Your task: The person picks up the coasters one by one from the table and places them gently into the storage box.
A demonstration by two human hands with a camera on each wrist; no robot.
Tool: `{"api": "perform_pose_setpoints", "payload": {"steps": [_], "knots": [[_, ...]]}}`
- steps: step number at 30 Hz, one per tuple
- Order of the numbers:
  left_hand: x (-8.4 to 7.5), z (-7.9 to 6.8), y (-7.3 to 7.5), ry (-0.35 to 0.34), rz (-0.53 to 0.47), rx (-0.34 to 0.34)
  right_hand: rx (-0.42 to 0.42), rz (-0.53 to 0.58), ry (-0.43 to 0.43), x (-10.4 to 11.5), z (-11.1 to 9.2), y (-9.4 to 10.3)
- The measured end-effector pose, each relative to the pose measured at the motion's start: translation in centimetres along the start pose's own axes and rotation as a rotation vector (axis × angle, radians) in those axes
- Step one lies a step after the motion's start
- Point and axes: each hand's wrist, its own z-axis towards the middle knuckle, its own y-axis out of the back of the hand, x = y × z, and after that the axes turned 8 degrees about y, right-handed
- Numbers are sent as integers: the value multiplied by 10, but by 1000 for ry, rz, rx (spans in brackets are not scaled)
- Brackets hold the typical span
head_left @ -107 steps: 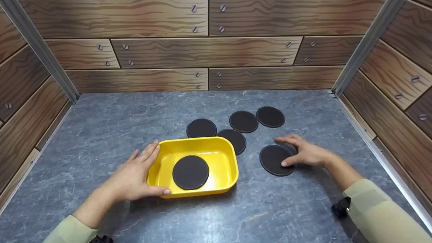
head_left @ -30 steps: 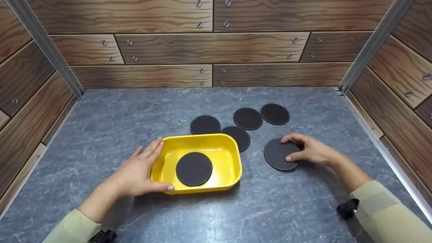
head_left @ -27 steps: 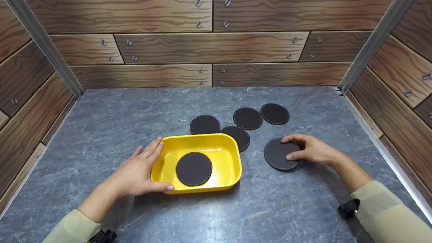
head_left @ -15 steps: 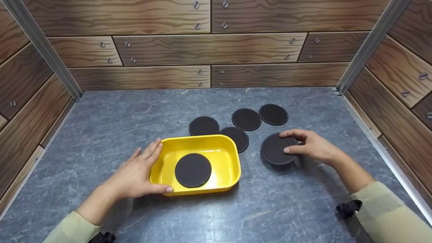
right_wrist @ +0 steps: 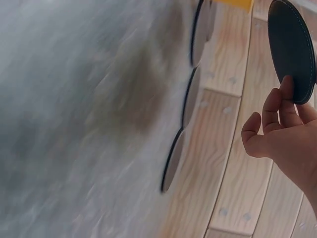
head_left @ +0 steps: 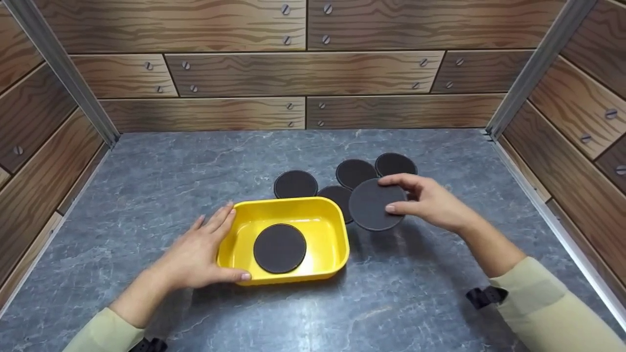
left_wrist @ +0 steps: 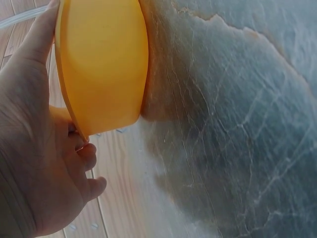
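Note:
A round black coaster with a stitched edge is pinched in my right hand, raised off the table with a shadow below it. In the right wrist view the fingertips press the coaster from one side. My left hand grips the left end of a yellow plastic tub, its thumb at the near corner and its fingers at the far corner. The left wrist view shows the tub's wall from outside. Flat inside the tub lies another black coaster.
Behind the tub, several coasters lie on the grey marbled table: one coaster at left, a partly covered coaster, and two farther right, the nearer coaster and the rear coaster. Wood-patterned walls enclose the table.
My right hand has picked the coaster up from the table and carried it left towards the tub. The left hand and the tub have stayed in place.

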Motion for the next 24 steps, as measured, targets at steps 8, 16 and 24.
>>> {"api": "perform_pose_setpoints", "payload": {"steps": [8, 16, 24], "knots": [[-1, -1, -2, 11, -14, -2, 40, -6, 102, 23, 21, -32], [0, 0, -2, 0, -5, 0, 92, -33, 172, 35, 36, -63], [-1, 1, 0, 1, -4, 5, 148, 10, 178, 37, 45, -90]]}}
